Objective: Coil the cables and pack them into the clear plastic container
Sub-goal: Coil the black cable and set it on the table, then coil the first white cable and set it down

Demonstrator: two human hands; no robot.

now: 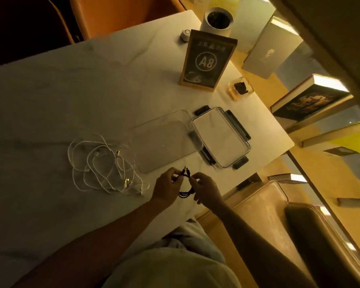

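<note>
At lower centre I am pinching the dark cable point(185, 185) with both hands, left hand point(167, 187) and right hand point(204, 189). It is looking light and limp, so gripping the gathered loops feels safest.

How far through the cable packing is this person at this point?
Early. Done: the clear container stands open and still empty, its lid lying beside it. In hand: the left hand and right hand both hold a dark cable that is already gathered into loops. Left: putting that coil in the container, then coiling and packing the tangled white cables lying loose on the table.
</note>
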